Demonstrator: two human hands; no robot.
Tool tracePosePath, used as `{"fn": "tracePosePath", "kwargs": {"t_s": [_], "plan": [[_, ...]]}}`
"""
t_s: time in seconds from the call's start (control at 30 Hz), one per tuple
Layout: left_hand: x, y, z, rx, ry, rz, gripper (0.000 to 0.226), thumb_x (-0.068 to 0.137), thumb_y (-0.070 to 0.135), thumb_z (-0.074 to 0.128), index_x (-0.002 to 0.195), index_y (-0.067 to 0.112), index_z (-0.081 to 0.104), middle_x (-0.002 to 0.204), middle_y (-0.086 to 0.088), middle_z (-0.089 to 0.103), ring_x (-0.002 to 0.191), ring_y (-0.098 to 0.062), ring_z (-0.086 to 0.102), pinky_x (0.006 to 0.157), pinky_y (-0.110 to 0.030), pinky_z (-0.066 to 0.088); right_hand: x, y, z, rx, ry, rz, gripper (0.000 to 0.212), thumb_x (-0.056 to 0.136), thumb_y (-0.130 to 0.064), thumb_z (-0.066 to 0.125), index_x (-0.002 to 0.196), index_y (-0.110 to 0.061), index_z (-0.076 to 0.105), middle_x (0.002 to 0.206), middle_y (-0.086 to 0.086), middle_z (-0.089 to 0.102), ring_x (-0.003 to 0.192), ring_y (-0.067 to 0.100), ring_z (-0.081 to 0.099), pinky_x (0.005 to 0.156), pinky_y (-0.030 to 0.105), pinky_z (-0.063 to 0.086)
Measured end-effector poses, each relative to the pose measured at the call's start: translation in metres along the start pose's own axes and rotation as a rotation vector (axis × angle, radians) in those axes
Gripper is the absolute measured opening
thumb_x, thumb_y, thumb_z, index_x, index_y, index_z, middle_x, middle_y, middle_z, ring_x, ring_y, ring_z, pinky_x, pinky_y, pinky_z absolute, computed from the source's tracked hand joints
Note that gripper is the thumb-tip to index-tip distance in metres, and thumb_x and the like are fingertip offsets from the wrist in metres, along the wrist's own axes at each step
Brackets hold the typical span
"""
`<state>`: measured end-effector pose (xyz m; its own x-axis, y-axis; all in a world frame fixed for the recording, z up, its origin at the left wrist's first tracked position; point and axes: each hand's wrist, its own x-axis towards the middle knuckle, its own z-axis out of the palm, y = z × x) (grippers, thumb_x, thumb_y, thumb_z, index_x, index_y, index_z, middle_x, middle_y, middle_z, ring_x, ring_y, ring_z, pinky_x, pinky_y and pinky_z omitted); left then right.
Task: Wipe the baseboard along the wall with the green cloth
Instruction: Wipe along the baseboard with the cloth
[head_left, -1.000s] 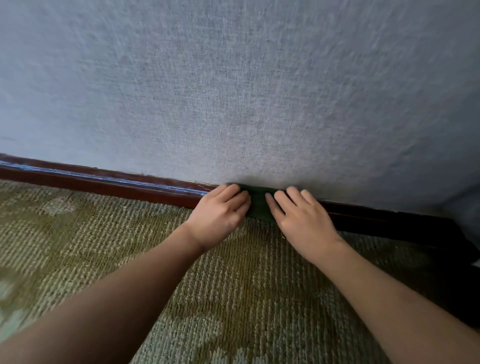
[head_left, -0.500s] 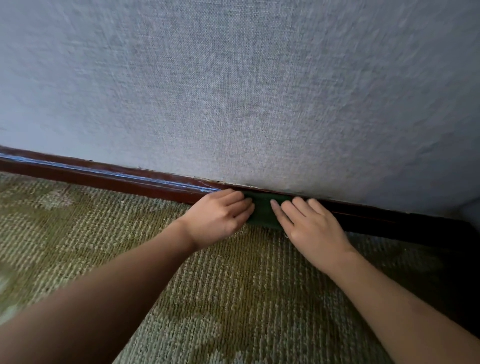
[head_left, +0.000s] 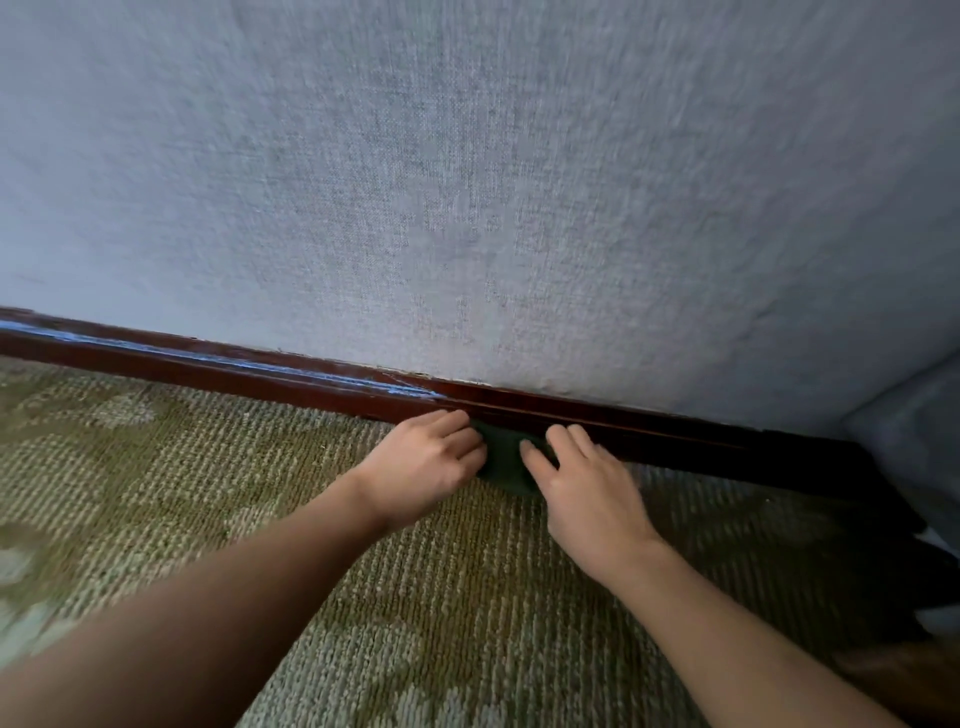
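Two hands work one cloth (head_left: 506, 462), which sits just below the middle of the view, toward 6 o'clock, against the lower face of the baseboard (head_left: 260, 371) where it meets the carpet (head_left: 415, 597). The left hand (head_left: 426, 467), at the cloth's 9 o'clock, has its fingers curled over that edge. The right hand (head_left: 582, 488), at the cloth's 3 o'clock, lies nearly flat, its straight fingers pressing the cloth to the wood.

A second ago the fingertips reached the board's top ledge under the wall (head_left: 467, 208). Now that ledge shows bare above both hands, so the cloth has dropped from the top to the front face. Its place along the board looks barely changed.

That suggests the ledge here is done and the face is being wiped. The long stretch toward 9 o'clock and the shadowed end toward 4 o'clock probably still wait.
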<state>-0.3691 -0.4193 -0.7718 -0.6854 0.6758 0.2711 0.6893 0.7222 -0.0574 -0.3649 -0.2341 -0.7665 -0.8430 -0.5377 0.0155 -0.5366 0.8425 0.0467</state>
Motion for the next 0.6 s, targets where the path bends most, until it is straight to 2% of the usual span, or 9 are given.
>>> {"fn": "tracePosePath", "kwargs": {"t_s": [0.03,0.1,0.17,0.27,0.33,0.4,0.47,0.53,0.6], "plan": [[0.000,0.004,-0.002,-0.014,0.007,-0.032,0.017,0.075,0.006,0.054,0.074,0.005,0.071,0.074,-0.006,0.068,0.067,-0.022,0.062,0.061,-0.028,0.054,-0.003,-0.003,-0.002,0.049,-0.048,0.023,0.062,0.068,-0.011,0.073,0.125,-0.008,0.051,0.107,0.010,0.049,0.097,0.024,0.047,0.066,0.029,0.045],[0.001,0.009,-0.006,-0.036,0.053,-0.109,0.018,0.074,0.002,0.052,0.071,0.003,0.070,0.074,-0.008,0.068,0.066,-0.025,0.062,0.060,-0.029,0.054,-0.008,-0.008,-0.001,0.157,-0.055,0.058,0.055,0.081,-0.013,0.060,0.131,-0.013,0.036,0.117,0.007,0.035,0.107,0.022,0.035,0.072,0.028,0.042],[0.003,0.013,-0.013,-0.056,0.082,-0.188,0.010,0.063,-0.007,0.068,0.069,0.001,0.069,0.072,-0.010,0.067,0.065,-0.026,0.062,0.059,-0.030,0.054,-0.009,-0.010,-0.007,0.251,-0.011,0.083,0.053,0.083,-0.014,0.058,0.130,-0.016,0.032,0.119,0.005,0.029,0.110,0.021,0.033,0.073,0.028,0.044],[0.001,0.018,-0.023,-0.116,0.092,-0.340,0.024,0.049,-0.012,0.077,0.069,-0.001,0.070,0.069,-0.010,0.067,0.063,-0.026,0.061,0.055,-0.030,0.054,-0.012,-0.010,-0.013,0.315,0.025,0.046,0.056,0.087,-0.019,0.054,0.135,-0.017,0.026,0.122,0.005,0.026,0.112,0.022,0.032,0.073,0.029,0.044],[-0.002,0.020,-0.029,-0.151,0.077,-0.417,0.026,0.050,-0.014,0.076,0.072,-0.002,0.070,0.070,-0.011,0.068,0.065,-0.027,0.061,0.054,-0.033,0.055,-0.015,-0.011,-0.018,0.263,0.036,-0.035,0.058,0.085,-0.017,0.058,0.137,-0.014,0.032,0.121,0.009,0.033,0.110,0.025,0.037,0.068,0.031,0.046],[-0.004,0.021,-0.035,-0.152,0.057,-0.466,0.026,0.052,-0.015,0.074,0.074,-0.002,0.070,0.072,-0.011,0.068,0.067,-0.029,0.061,0.054,-0.035,0.055,-0.017,-0.010,-0.023,0.219,0.051,-0.081,0.064,0.066,-0.011,0.077,0.125,-0.009,0.053,0.104,0.014,0.051,0.095,0.028,0.053,0.052,0.029,0.048],[-0.006,0.023,-0.041,-0.127,0.036,-0.473,0.026,0.052,-0.014,0.074,0.074,-0.001,0.070,0.072,-0.010,0.068,0.068,-0.028,0.062,0.054,-0.034,0.055,-0.016,-0.010,-0.029,0.198,0.077,-0.088,0.069,0.053,-0.004,0.083,0.118,-0.009,0.061,0.091,0.012,0.056,0.082,0.026,0.058,0.042,0.023,0.038],[-0.006,0.029,-0.045,-0.070,-0.005,-0.428,0.025,0.052,-0.011,0.075,0.073,0.001,0.070,0.070,-0.008,0.067,0.065,-0.026,0.061,0.052,-0.031,0.054,-0.013,-0.011,-0.028,0.219,0.040,-0.078,0.065,0.075,-0.002,0.067,0.135,-0.012,0.044,0.109,0.011,0.045,0.098,0.026,0.048,0.051,0.023,0.031],[-0.006,0.035,-0.050,-0.027,-0.048,-0.406,0.025,0.051,-0.007,0.077,0.072,0.005,0.069,0.066,-0.004,0.065,0.062,-0.024,0.059,0.046,-0.028,0.052,-0.012,-0.010,-0.020,0.271,0.041,-0.051,0.054,0.088,-0.004,0.049,0.138,-0.016,0.034,0.120,0.006,0.033,0.106,0.023,0.038,0.058,0.024,0.030]]}}
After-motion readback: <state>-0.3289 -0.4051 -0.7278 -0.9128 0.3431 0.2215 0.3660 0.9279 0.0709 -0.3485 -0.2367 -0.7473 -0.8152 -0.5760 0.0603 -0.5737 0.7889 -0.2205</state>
